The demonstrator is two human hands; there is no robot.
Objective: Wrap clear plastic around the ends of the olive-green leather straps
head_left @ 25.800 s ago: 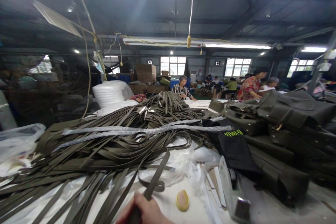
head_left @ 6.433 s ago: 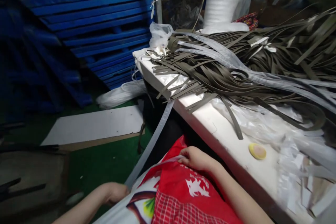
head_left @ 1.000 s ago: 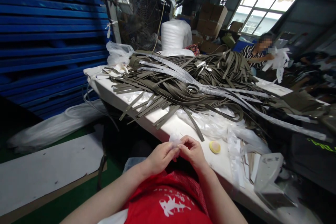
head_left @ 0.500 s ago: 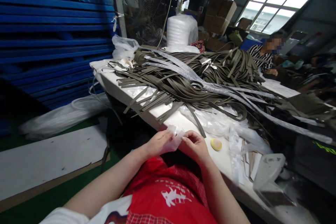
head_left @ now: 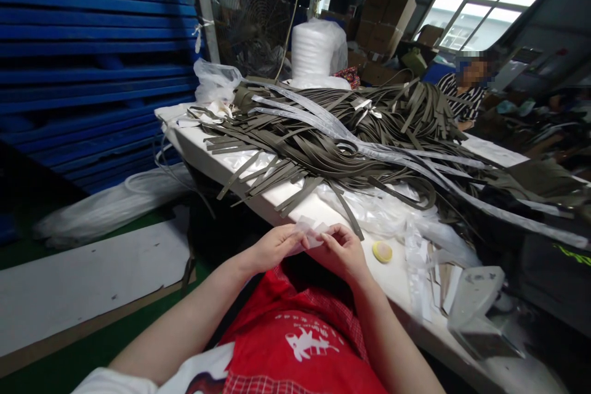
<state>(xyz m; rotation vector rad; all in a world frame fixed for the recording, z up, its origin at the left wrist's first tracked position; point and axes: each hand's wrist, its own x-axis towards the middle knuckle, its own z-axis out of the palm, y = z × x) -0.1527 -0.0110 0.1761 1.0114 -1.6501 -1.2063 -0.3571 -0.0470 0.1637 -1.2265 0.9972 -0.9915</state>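
Observation:
A small, thin, translucent plastic piece (head_left: 310,230) is stretched between my two hands, just off the table's near edge. My left hand (head_left: 277,247) pinches its left side. On the other side, my right hand (head_left: 342,249) has thumb and forefinger closed on its right end. Just right of my right hand, a yellow-rimmed round roll (head_left: 382,252) lies on the white table (head_left: 258,200). Beyond both hands, a large heap of dark olive straps (head_left: 318,154) covers the table, with pale translucent strips (head_left: 323,118) across it.
Clear plastic film (head_left: 369,212) lies before the straps. A grey-white metal device (head_left: 475,298) stands at the right edge. Behind are a white wrapped roll (head_left: 314,52) and a person in a striped top (head_left: 464,98). Blue pallets (head_left: 92,43) are stacked at left.
The plastic piece has been raised and flattened, no longer hanging below my fingers. My left hand has shifted slightly left and up. The seated person's forearm has moved.

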